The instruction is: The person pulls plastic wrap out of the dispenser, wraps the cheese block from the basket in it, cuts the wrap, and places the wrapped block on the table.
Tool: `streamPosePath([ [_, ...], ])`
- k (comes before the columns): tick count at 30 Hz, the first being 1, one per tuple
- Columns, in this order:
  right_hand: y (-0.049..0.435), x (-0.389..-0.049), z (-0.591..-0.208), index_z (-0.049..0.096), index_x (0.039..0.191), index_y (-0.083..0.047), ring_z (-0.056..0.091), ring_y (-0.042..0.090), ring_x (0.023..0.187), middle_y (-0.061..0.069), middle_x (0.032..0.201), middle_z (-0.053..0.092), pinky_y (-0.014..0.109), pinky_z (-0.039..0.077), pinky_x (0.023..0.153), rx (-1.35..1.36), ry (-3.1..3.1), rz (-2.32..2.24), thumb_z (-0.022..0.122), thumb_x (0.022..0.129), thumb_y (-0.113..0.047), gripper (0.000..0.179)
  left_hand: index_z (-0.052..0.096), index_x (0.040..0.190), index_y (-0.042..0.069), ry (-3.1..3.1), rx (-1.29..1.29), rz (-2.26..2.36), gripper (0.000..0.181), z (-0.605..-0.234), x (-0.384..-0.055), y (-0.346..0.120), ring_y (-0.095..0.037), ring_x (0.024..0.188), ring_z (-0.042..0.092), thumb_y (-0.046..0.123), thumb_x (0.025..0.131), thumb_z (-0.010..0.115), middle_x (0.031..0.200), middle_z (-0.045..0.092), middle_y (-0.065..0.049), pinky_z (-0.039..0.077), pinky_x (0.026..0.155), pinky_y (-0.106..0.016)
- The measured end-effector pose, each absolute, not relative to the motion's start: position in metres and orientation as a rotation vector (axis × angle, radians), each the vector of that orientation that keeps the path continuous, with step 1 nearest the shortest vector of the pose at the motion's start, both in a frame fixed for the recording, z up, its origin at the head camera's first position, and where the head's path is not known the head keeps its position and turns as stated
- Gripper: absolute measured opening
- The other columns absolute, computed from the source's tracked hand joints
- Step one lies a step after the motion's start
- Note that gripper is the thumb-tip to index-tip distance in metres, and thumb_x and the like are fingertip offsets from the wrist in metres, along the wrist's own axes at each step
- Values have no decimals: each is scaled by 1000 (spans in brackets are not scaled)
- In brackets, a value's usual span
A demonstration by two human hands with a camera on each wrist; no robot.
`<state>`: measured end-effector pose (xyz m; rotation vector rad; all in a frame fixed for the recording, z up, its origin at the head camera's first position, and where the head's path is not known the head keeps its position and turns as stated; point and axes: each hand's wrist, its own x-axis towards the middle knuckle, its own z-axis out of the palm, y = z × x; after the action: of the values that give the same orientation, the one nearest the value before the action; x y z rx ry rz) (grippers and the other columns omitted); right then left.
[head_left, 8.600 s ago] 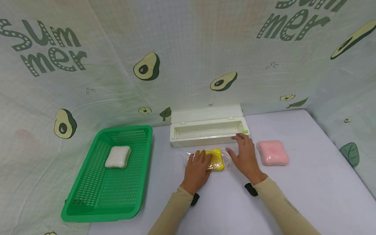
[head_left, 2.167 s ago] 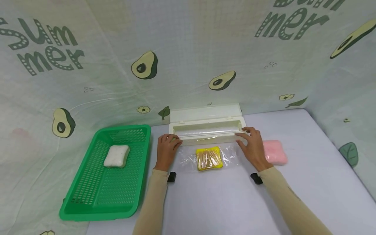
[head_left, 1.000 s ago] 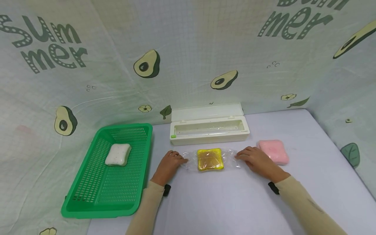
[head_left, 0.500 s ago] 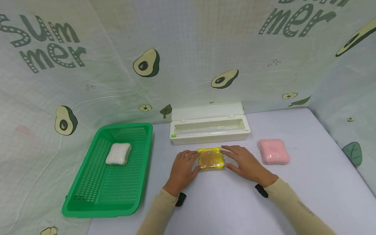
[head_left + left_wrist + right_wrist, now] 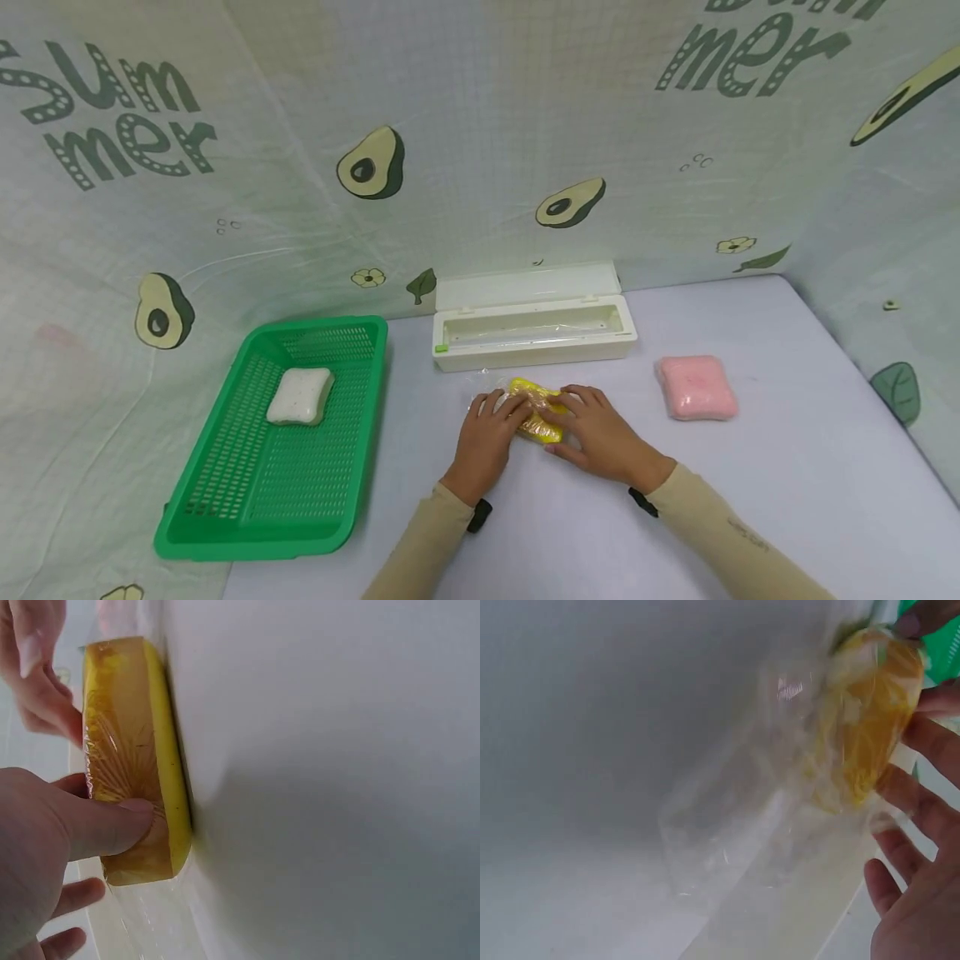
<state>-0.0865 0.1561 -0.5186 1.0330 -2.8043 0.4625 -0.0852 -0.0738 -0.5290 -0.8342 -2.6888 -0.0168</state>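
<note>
A toast-shaped block (image 5: 542, 431) with yellow edges and a brown face is wrapped in clear plastic film and lies turned at an angle between both hands. My left hand (image 5: 484, 440) grips its left end; the left wrist view has the thumb (image 5: 124, 825) pressed on the brown face, with fingers behind. From the right, my right hand (image 5: 606, 442) holds the block, thumb at its near edge and fingers over the top. Loose film (image 5: 727, 825) trails from one end of the block in the right wrist view. Part of the block is hidden under the fingers.
Behind the hands stands a white cling film dispenser (image 5: 536, 354), lid raised, with a green slider (image 5: 442, 348) at its left end. A green basket (image 5: 352, 500) holding a white block (image 5: 300, 397) is at left. A pink block (image 5: 697, 388) lies at right.
Both hands leave the dispenser, whose green slider has gone from right to left. They draw the film ends in at the block, then grip the block and turn it clockwise.
</note>
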Motion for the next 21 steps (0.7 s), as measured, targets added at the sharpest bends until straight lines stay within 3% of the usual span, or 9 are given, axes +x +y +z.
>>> streamPosePath([
  [6,153,-76,-510,76,129,-13,54,36,125,8,122,65,58,42,108,1061,-2846,491,71,100,-37,39,74,130,24,-2697,-951,-143,41,-525,-93,-77,-23,140,54,7,93,80,144,66,11,43,115,-40],
  [11,157,-73,-508,77,124,-13,55,29,121,1,116,63,55,43,105,1097,-2811,658,64,99,-11,29,74,126,26,-2726,-994,-250,37,-523,-98,-78,-25,148,46,5,95,77,150,61,10,40,117,-42],
  [16,173,-75,-515,73,128,-15,58,29,121,2,126,66,54,49,100,1177,-2669,714,60,74,22,67,73,126,30,-2780,-967,-280,40,-523,-96,-80,-28,147,44,3,96,77,153,56,3,41,113,-46],
  [19,183,-75,-519,67,139,-17,57,32,126,7,141,61,55,51,100,1223,-2671,640,75,73,21,76,70,128,31,-2829,-973,-314,46,-521,-90,-83,-27,143,46,-1,95,75,149,57,2,41,111,-47],
  [21,188,-75,-521,62,145,-19,56,33,129,8,148,56,54,51,102,1239,-2700,593,89,72,10,83,69,130,30,-2857,-996,-321,49,-520,-85,-84,-27,140,47,-2,93,75,146,57,1,40,110,-48],
])
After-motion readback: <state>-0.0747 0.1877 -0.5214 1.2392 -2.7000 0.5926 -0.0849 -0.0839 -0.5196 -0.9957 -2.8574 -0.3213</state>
